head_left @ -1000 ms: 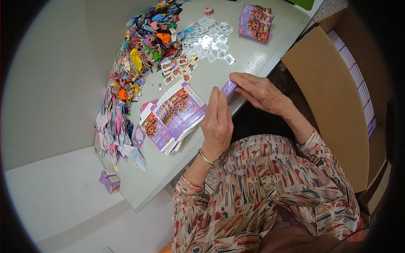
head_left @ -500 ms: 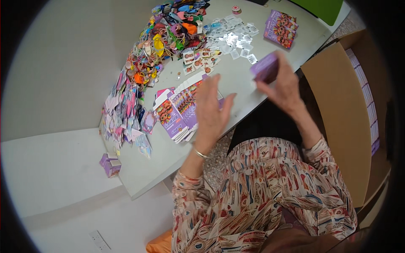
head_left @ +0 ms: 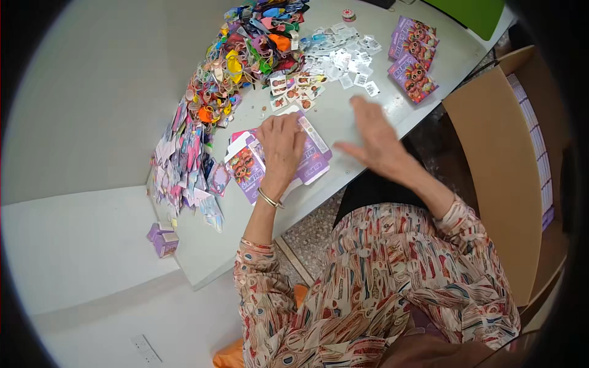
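Note:
My left hand (head_left: 280, 150) bends its fingers over a pile of flat, unfolded purple cartons (head_left: 244, 172) printed with colourful characters. A flat purple carton (head_left: 315, 162) is in its grip, sticking out to the right of the hand. My right hand (head_left: 379, 144) is raised over the table's near edge, slightly blurred, with thumb and fingers apart and nothing in it. Beyond it, at the far right, lie several folded purple boxes (head_left: 414, 76), the nearest one set at a slant.
Small white printed packets (head_left: 346, 60) and character cards (head_left: 294, 91) lie behind the cartons. A heap of colourful small items (head_left: 257, 46) and shiny pouches (head_left: 184, 162) lines the wall side. An open cardboard box (head_left: 497, 165) holding purple boxes stands right of the table.
The purple box that my right hand held now lies beside the other boxes, and that hand has come back empty. My left hand has moved left and down onto the flat cartons.

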The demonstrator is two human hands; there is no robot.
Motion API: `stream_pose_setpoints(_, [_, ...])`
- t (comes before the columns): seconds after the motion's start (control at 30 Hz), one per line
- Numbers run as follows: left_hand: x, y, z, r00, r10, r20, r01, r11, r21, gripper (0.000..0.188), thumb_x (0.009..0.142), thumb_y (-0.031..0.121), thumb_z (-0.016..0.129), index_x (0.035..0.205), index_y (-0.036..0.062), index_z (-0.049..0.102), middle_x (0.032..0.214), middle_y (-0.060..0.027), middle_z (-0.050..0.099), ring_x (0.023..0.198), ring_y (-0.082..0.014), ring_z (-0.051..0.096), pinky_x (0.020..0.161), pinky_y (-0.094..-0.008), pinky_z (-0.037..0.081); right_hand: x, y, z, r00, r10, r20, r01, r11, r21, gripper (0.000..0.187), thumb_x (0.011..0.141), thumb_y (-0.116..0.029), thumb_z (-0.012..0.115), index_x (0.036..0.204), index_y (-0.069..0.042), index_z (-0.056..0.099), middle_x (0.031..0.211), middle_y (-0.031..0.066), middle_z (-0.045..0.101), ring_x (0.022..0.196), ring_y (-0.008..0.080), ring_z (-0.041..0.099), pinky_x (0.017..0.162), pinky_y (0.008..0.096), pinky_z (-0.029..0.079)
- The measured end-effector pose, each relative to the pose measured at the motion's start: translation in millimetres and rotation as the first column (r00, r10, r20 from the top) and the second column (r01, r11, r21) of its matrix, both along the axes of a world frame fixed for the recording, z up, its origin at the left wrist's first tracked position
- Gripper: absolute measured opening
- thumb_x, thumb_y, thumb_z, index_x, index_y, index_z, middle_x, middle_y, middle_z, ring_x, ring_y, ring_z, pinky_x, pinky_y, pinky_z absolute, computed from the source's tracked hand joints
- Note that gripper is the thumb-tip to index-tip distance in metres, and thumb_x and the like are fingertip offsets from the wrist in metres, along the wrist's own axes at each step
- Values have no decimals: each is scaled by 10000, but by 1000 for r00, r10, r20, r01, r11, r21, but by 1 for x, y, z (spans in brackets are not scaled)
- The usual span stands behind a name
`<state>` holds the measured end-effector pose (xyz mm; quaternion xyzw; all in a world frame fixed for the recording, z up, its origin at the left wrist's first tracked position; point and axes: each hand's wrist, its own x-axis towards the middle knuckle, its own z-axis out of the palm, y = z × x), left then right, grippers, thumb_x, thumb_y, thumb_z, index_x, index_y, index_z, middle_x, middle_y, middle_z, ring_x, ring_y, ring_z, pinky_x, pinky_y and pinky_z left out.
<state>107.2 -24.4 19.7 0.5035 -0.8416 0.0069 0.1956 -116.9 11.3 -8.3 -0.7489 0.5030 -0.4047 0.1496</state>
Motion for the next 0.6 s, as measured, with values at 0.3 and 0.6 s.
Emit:
stream_pose_setpoints(0.3, [-80,12,38,972,-43,-233,0,983,-182,160,804,57,629,963,49,641,857,-89,599,915,-262,489,839,-414,335,46,0,-9,977,-69,204,42,990,135,992,605,-332,846,1292,90,270,1098,236,469,1075,416,478,910,436,431])
stream_pose_setpoints(0.6, [-73,25,40,943,-34,-332,-42,975,-218,325,799,74,677,1118,29,630,1082,-119,590,1078,-282,480,940,-434,326,4,-5,10,958,-76,277,-35,927,374,796,649,-239,792,1227,77,346,1051,283,570,891,413,618,761,444,513])
